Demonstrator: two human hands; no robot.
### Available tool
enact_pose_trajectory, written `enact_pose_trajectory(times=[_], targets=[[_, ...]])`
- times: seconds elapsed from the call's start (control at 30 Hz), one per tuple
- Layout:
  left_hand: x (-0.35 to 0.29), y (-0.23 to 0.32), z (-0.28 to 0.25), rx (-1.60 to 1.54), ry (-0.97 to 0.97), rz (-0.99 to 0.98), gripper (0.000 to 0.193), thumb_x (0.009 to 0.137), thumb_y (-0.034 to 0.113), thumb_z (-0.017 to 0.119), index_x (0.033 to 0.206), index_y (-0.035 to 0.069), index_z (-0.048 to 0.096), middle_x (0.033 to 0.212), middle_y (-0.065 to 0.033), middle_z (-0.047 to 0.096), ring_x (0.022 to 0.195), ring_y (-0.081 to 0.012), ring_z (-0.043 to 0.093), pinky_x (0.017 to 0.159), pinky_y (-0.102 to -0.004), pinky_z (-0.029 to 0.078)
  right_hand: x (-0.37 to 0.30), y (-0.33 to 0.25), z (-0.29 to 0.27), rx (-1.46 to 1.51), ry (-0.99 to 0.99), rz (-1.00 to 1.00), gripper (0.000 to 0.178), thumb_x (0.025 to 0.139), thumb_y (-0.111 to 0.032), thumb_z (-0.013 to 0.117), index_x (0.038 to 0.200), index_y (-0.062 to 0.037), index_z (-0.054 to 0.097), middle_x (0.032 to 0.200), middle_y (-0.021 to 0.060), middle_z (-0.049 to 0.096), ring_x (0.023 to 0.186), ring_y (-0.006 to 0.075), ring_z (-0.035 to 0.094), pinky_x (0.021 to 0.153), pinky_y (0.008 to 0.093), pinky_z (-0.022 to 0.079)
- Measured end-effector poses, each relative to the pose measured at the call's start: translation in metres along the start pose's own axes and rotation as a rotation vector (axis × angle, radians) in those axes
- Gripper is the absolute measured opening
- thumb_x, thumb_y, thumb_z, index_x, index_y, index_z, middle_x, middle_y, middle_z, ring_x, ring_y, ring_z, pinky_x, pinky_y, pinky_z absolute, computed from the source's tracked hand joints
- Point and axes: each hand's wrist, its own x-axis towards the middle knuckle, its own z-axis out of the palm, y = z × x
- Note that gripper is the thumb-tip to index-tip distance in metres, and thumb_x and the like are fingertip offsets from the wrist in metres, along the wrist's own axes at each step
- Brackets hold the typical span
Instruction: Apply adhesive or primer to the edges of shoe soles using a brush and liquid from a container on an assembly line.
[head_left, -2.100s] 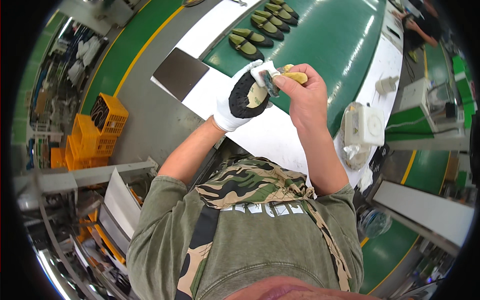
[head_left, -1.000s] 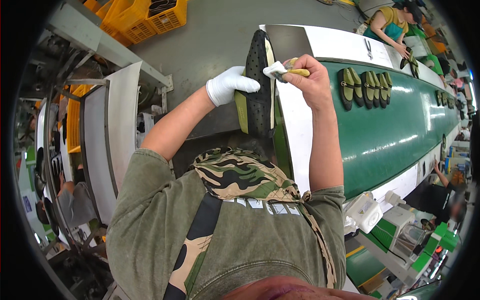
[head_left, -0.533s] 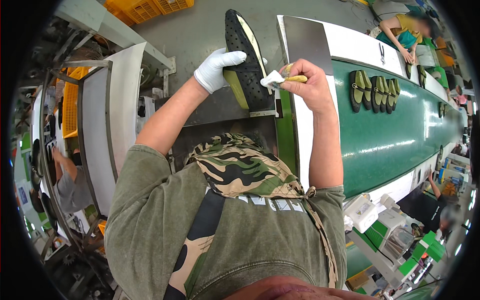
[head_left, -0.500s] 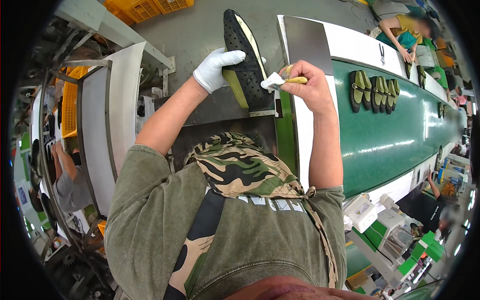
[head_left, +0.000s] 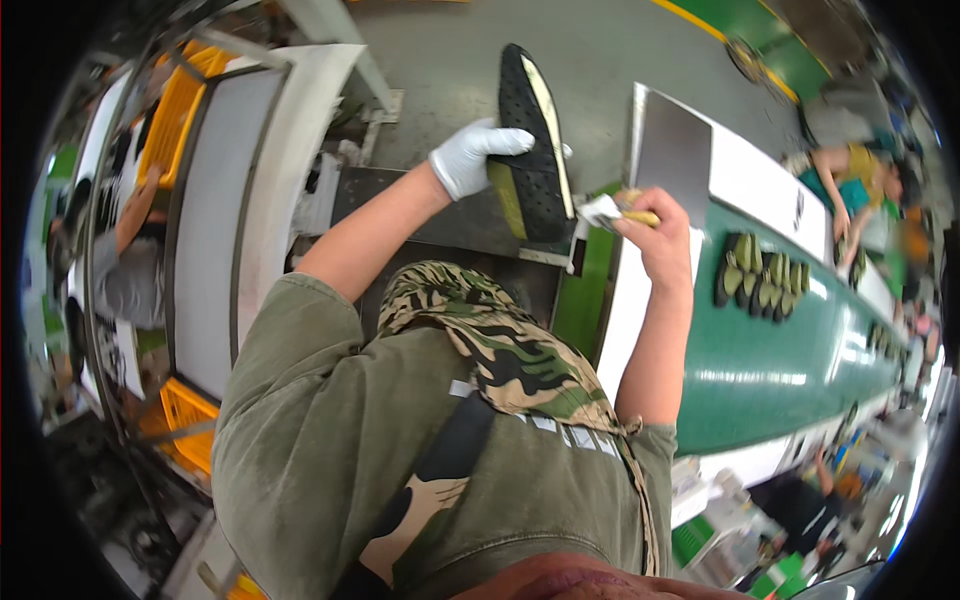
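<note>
My left hand (head_left: 470,158), in a white glove, is closed round a black shoe (head_left: 535,140) dotted with small marks or holes. The shoe points away from me, with a pale strip along its right edge and an olive-green part showing low on its left. My right hand (head_left: 657,232), bare, is closed on a brush (head_left: 638,215) with a yellowish handle and a white head. The white head is just right of the shoe's near end, with a small gap between them.
To the right, a green conveyor belt (head_left: 760,370) carries several olive-and-black shoes (head_left: 765,282), with a white ledge (head_left: 765,175) along its side. A dark metal surface (head_left: 430,215) lies under my left forearm. Yellow crates (head_left: 172,130) and a rack stand left. Other people work on both sides.
My view has shifted, so the whole scene sits farther right and lower. The brush head, earlier against the shoe's pale edge, is now nearer its near end and a little apart from it.
</note>
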Motion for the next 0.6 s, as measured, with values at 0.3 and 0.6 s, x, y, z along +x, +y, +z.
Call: enact_pose_trajectory(times=[0.3,0.6], targets=[[-0.117,0.071,-0.086,-0.008,0.508,0.440,0.058,0.083,0.023,0.077,0.131,0.001,0.054,0.124,-0.0151,0.063,0.118,-0.0292,0.059,0.108,-0.0434,0.044,0.031,0.055,0.004,0.476,-0.015,0.137,0.020,0.082,0.006,0.071,0.091,-0.0070,0.058,0.097,0.0057,0.064,0.084,0.0147,0.061,0.079,0.0285,0.049],[-0.396,0.126,-0.186,0.046,1.405,0.955,0.042,0.080,0.025,0.081,0.116,0.006,0.069,0.112,-0.0063,0.070,0.106,-0.0232,0.064,0.099,-0.0366,0.046,0.060,0.042,0.045,0.517,-0.155,0.178,0.018,0.084,0.000,0.074,0.090,-0.0081,0.058,0.087,0.0039,0.064,0.079,0.0150,0.060,0.073,0.0295,0.049]])
